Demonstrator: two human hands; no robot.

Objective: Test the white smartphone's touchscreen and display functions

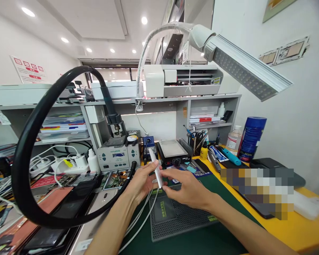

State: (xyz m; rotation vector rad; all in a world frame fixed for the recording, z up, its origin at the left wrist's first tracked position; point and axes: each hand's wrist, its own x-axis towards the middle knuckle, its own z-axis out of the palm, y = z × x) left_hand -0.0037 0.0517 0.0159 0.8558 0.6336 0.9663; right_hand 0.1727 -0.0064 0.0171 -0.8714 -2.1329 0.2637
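A slim white device (157, 173) is seen nearly edge-on above the mat; its exact kind does not show. My left hand (143, 180) grips it from the left, thumb on its near edge. At its lower right side, the curved fingers and thumb of my right hand (184, 187) close around the lower end, fingertips against it. A white cable (152, 209) runs from below the lower end down toward the front left; whether it is plugged in, I cannot tell. Below my hands lies a dark grey work mat (183, 223) on a green surface.
A black hose (17, 170) loops at the left beside a hot-air station (118, 159). Phones (95, 212) and a tray of boards (113, 179) lie left. A heating plate (172, 150) stands behind; a blue can (251, 138) is right. A lamp (244, 63) hangs overhead.
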